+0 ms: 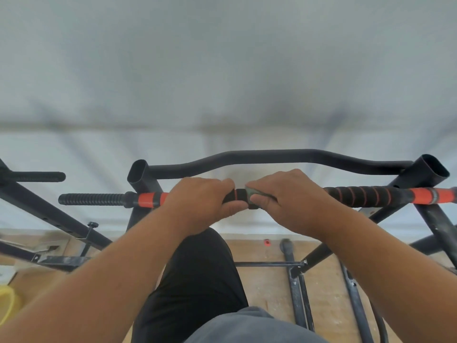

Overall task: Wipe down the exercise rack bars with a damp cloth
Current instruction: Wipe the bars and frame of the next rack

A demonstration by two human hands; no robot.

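Note:
A black exercise rack stands in front of me. Its near horizontal bar (366, 195) has black foam with orange spiral stripes and orange sections. My left hand (200, 203) grips this bar left of its middle. My right hand (284, 201) grips the bar just to the right, with a grey-green cloth (253, 191) pressed under its fingers against the bar. Only a small edge of the cloth shows. The two thumbs nearly touch beneath the bar. A curved black bar (272, 154) runs behind, between two open-ended uprights.
Ribbed black handles (91, 199) stick out left of the rack. Slanted black frame tubes (49, 211) and floor struts (294, 280) stand on the wooden floor. A yellow object (7, 305) lies at the lower left. A small red piece (266, 242) lies by the white wall.

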